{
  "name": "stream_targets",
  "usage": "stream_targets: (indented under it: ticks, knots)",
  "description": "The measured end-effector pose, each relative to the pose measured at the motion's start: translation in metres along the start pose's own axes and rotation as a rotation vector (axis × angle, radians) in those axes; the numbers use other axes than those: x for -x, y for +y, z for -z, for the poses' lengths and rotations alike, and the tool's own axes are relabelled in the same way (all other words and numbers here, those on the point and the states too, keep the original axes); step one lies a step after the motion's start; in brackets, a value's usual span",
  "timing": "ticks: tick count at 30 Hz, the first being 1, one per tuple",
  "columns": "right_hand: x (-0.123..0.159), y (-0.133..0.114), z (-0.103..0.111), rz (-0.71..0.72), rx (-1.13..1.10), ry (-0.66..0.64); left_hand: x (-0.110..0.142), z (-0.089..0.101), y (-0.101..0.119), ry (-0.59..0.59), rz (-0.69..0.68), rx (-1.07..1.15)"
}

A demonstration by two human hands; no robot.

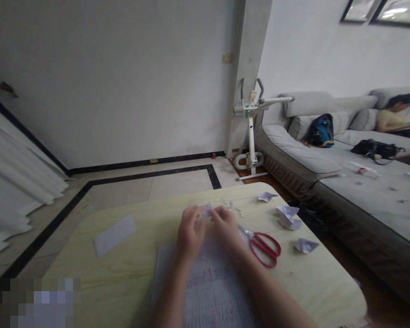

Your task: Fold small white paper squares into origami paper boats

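Note:
Between my fingertips is a small piece of white paper (207, 210), held up over the table. My left hand (190, 230) pinches its left side, and my right hand (227, 225) grips it from the right. Its exact fold cannot be made out. Under my forearms lies a written, lined sheet (215, 282). Red-handled scissors (266, 249) rest just right of my right hand, their blades partly hidden behind it. Thin paper scraps (238, 211) are scattered beyond my right hand. Folded paper shapes (289, 217) stand along the table's right side.
A blank paper strip (115, 235) lies on the left of the wooden table (123, 282). To the right, a grey sofa (294, 159) holds a backpack (323, 130), a black bag (376, 149) and a seated person (398, 116). White exercise equipment (251, 136) stands by the wall.

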State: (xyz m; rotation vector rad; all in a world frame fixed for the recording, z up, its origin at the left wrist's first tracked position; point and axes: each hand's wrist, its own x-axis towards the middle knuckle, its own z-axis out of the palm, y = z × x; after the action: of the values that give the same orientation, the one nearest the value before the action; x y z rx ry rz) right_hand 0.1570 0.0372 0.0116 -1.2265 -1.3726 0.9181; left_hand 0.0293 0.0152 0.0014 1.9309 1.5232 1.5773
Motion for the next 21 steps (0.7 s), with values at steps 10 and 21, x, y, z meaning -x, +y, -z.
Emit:
stream_targets:
  ticks: [10, 21]
  knots:
    - [0.005, -0.0062, 0.0004, 0.016, -0.097, -0.118, 0.0018, -0.003, 0.0054, -0.098, 0.242, 0.17]
    - [0.0063, -0.0048, -0.0021, 0.041, -0.048, -0.134, 0.0034, -0.0039, 0.0078, -0.05, 0.395, 0.277]
